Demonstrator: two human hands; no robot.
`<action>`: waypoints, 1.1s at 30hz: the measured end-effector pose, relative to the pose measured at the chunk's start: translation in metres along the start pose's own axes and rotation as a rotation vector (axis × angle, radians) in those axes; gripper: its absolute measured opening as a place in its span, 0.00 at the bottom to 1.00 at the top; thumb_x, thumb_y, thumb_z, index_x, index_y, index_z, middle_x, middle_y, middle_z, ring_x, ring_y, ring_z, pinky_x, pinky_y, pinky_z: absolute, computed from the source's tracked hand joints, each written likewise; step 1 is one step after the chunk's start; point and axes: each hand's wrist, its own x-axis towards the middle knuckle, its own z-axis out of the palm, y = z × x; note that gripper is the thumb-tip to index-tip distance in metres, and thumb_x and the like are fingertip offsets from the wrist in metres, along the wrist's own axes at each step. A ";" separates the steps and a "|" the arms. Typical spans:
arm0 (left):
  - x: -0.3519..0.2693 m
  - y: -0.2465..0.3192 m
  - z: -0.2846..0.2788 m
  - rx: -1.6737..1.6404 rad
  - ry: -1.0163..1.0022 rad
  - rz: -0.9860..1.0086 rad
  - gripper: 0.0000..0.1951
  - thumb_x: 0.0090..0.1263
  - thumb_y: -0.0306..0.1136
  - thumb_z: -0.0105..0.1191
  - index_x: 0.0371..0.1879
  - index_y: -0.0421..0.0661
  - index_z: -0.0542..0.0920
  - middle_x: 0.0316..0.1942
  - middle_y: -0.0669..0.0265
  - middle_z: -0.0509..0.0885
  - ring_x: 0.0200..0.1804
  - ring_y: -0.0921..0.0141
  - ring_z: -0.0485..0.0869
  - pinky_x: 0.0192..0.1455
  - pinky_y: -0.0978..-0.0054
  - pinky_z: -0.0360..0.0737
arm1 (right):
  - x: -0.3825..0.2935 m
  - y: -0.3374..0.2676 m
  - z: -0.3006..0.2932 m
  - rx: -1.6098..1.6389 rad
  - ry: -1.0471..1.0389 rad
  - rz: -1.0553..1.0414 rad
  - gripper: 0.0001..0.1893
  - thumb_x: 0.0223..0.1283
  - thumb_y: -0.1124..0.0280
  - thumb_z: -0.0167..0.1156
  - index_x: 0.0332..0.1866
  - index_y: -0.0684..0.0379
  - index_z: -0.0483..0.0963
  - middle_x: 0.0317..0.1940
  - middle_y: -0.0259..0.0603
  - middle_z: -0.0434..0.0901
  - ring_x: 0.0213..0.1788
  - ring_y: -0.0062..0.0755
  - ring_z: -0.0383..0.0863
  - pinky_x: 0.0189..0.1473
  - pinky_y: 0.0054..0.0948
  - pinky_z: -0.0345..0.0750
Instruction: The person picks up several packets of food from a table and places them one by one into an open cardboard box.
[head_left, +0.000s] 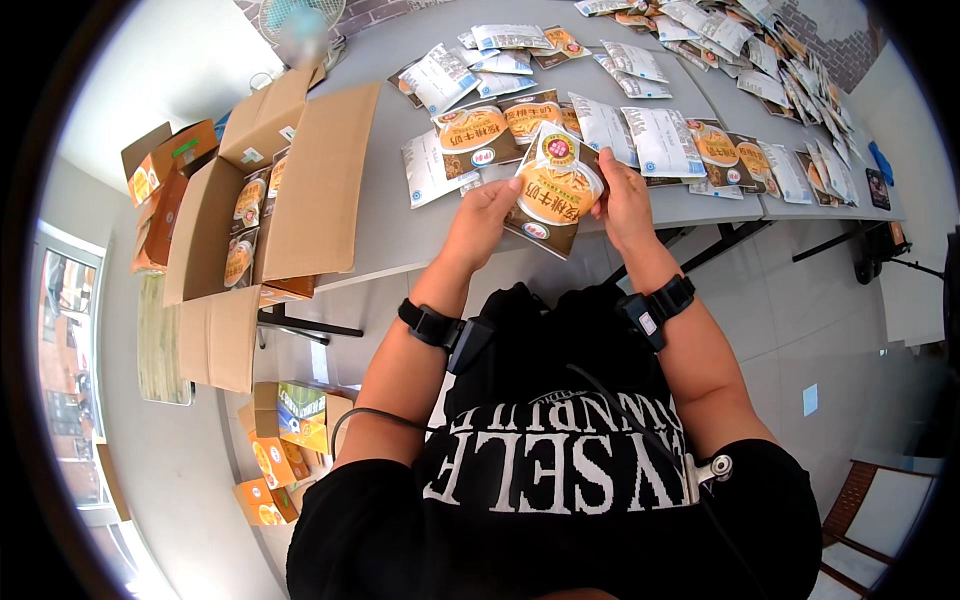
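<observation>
Both my hands hold one flat brown packet (559, 191) with an orange bowl picture, front face up, over the table's near edge. My left hand (484, 217) grips its left edge, thumb on top. Its right edge is in my right hand (624, 199). Just beyond lie more packets of the same kind, some with the brown front up (472, 135), others with the white printed back up (664, 142). Left of my hands stands an open cardboard box (315, 180) with several brown packets (251, 199) inside.
The grey table (397, 247) carries a large heap of packets (780, 60) at the far right and a phone (877, 189) near its right end. Orange cartons (161, 210) stand left of the box, others (277, 457) on the floor. A fan (300, 30) is at the back left.
</observation>
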 end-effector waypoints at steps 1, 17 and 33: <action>0.000 0.001 -0.001 -0.017 -0.002 -0.030 0.19 0.73 0.43 0.45 0.43 0.36 0.78 0.35 0.67 0.82 0.37 0.79 0.78 0.42 0.81 0.75 | 0.000 0.000 0.000 0.024 0.016 -0.008 0.19 0.68 0.54 0.48 0.30 0.59 0.73 0.18 0.29 0.73 0.14 0.15 0.66 0.18 0.16 0.64; 0.010 0.002 0.044 -0.383 0.071 0.085 0.15 0.59 0.26 0.61 0.42 0.43 0.71 0.34 0.68 0.80 0.31 0.77 0.78 0.31 0.80 0.75 | -0.007 -0.006 -0.002 0.118 -0.107 -0.085 0.20 0.71 0.58 0.42 0.46 0.66 0.72 0.35 0.45 0.81 0.33 0.31 0.83 0.34 0.23 0.78; 0.001 0.008 0.020 -0.277 0.073 0.143 0.16 0.56 0.22 0.62 0.39 0.48 0.71 0.26 0.75 0.76 0.20 0.83 0.67 0.20 0.87 0.61 | -0.008 -0.001 -0.008 0.078 -0.114 -0.059 0.18 0.67 0.56 0.49 0.36 0.62 0.75 0.24 0.33 0.77 0.20 0.17 0.73 0.22 0.16 0.68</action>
